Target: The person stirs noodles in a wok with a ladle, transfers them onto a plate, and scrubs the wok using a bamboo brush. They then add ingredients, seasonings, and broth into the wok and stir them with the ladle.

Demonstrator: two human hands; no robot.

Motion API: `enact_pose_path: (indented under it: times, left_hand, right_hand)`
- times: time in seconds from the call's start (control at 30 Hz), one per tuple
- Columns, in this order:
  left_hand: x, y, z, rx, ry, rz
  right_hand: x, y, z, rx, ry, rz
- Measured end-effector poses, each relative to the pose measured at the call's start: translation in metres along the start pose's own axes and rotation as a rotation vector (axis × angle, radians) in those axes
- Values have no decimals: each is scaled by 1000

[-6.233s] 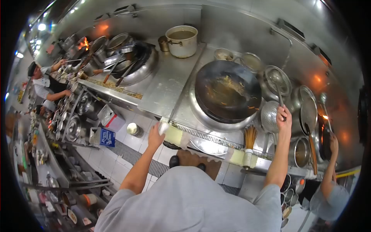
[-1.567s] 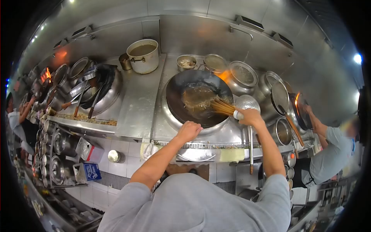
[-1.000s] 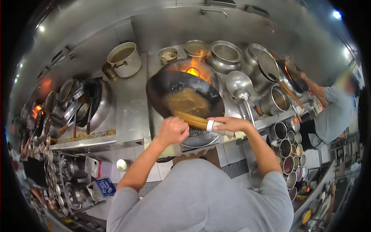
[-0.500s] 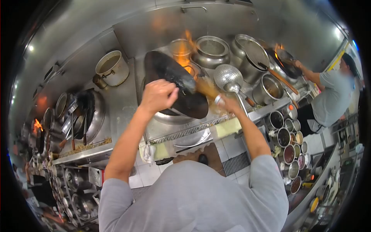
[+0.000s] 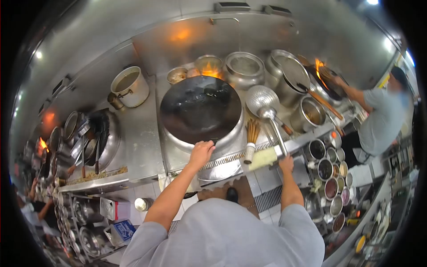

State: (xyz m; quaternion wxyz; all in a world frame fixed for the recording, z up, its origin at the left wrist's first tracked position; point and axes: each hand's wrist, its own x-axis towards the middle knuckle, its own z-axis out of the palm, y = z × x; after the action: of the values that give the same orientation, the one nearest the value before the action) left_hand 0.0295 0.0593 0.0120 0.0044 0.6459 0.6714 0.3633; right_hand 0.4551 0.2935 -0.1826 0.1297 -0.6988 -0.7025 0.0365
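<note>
A dark wok [image 5: 195,116] sits level on the burner ring, with a wet sheen and small bits inside near its far side. At its near rim, my left hand [image 5: 203,152] is closed on the edge. My right hand [image 5: 287,163] is closed around the near end of the long handle of a perforated skimmer [image 5: 262,100]. The skimmer's bowl rests on the cooktop by the pots. Between the wok and that handle lies a bamboo wok brush [image 5: 251,139], bristles pointing away from me.
Flames [image 5: 210,70] rise behind the wok. Pots [image 5: 243,66] line the back, and a tall pot [image 5: 130,86] stands to the left. At right, a co-worker [image 5: 382,111] works at another flaming wok. Several sauce containers [image 5: 332,188] fill the right side.
The wok has gone from steeply tilted to level on the burner. My right hand has let go of the brush and taken the skimmer handle. My left hand has moved down to the near rim.
</note>
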Motion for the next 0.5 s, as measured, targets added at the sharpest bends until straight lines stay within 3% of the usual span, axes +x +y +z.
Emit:
enact_pose_path:
  times: [0.07,0.13,0.23,0.3,0.37,0.4,0.47,0.5]
  left_hand:
    - [15,-9,13,54,3,-37]
    - [21,-9,25,24,6,-48]
    - [27,-9,38,46,-46,-136]
    - [23,-2,37,19,-130,-178]
    - [18,23,16,72,-37,-118]
    - [11,35,4,124,43,-50]
    - [-20,47,-21,77,59,-165]
    - [-45,47,-31,64,112,-228]
  right_hand:
    - [11,15,9,82,-96,5]
    - [28,9,4,416,-281,-119]
    - [49,-71,-34,547,-179,-290]
    - [97,-127,-67,1019,-789,34]
    - [113,-187,-105,1623,-782,115]
    - [128,-204,-111,1625,-796,106]
    - [148,-238,-111,1856,-1069,267]
    - [165,-247,-94,1964,-1179,232]
